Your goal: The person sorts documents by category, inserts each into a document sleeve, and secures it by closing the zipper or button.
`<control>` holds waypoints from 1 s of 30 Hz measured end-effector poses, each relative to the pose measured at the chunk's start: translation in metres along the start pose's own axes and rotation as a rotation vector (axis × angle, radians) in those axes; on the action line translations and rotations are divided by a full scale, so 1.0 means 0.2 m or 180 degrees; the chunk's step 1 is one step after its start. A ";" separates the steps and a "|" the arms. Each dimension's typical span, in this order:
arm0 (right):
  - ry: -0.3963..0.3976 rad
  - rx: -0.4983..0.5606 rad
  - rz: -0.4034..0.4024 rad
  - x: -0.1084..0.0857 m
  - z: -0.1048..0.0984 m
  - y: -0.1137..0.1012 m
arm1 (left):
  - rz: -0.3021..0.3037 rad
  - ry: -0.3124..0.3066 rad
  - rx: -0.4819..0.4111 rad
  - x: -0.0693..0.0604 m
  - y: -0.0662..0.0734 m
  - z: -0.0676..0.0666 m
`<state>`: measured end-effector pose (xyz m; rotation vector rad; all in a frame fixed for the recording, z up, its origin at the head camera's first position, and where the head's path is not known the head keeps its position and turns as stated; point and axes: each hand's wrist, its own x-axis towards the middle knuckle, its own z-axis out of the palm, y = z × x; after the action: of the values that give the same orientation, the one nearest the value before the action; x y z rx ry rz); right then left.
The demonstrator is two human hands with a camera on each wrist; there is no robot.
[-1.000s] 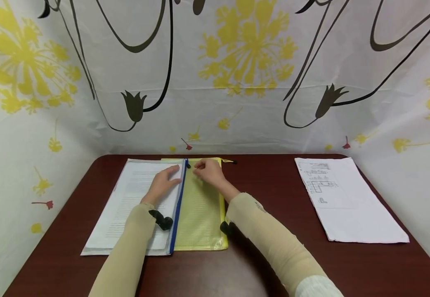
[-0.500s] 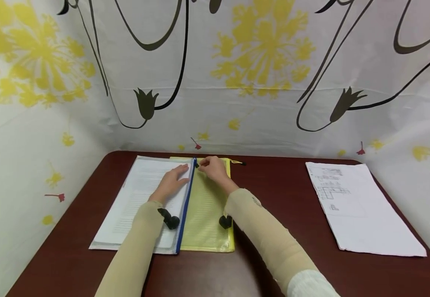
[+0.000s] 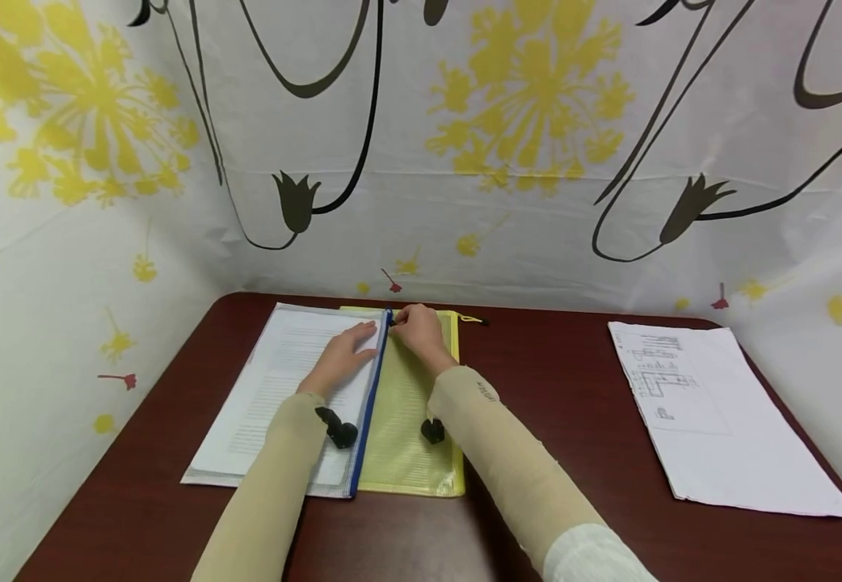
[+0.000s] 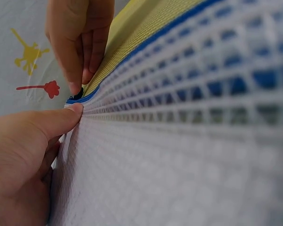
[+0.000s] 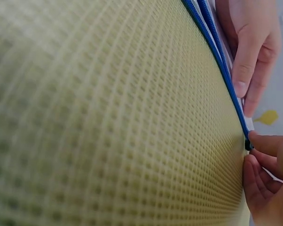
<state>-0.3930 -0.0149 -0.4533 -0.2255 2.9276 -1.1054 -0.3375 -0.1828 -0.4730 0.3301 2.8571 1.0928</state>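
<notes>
Pinching the small black zip pull [image 5: 247, 144] between thumb and fingertips, the person's right hand [image 3: 421, 331] sits at the far end of the blue zip [image 3: 372, 400] that edges a clear mesh plastic pouch [image 3: 330, 490]. The hold is narrow, probably because a pull so small leaves room only for the tips. Just left of that pinch, the left hand [image 3: 341, 358] rests on the pouch with its fingers extended rather than curled round anything, the thumb set apart from them and pressing close to the zip's far corner. It seems placed there to keep the soft edge flat and stop the pouch sliding along with the pull.

The clear pouch lies left of the pinch and runs from it toward the person; inside are white printed sheets [image 3: 286, 364], showing through the mesh and filling most of it. In the right wrist view two blue strands part on the near side of the pull, so the zip looks undone there, though the close angle makes that hard to confirm. Below the right hand, and partly beneath the clear pouch, lies a translucent yellow mesh pouch [image 3: 410, 453]; whether it holds anything, I cannot tell. Well to the right of the grip, white papers with line drawings [image 3: 726, 436] lie outside either pouch on the dark red-brown table [image 3: 537, 380].
</notes>
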 end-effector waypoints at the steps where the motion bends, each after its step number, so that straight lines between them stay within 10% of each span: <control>1: 0.0013 -0.0047 0.0012 0.00 0.00 0.00 | -0.0019 -0.0008 -0.0011 0.00 0.00 0.00; 18: 0.0177 -0.0250 0.0154 0.03 0.02 -0.01 | -0.0014 0.0018 -0.0046 0.00 0.00 0.02; 30: 0.0091 0.1166 0.0527 0.04 -0.03 0.06 | 0.0007 0.0012 -0.0002 0.01 -0.02 0.01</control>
<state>-0.4022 -0.0032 -0.4563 0.0362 2.6379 -1.5896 -0.3395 -0.1840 -0.4765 0.3317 2.8602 1.0960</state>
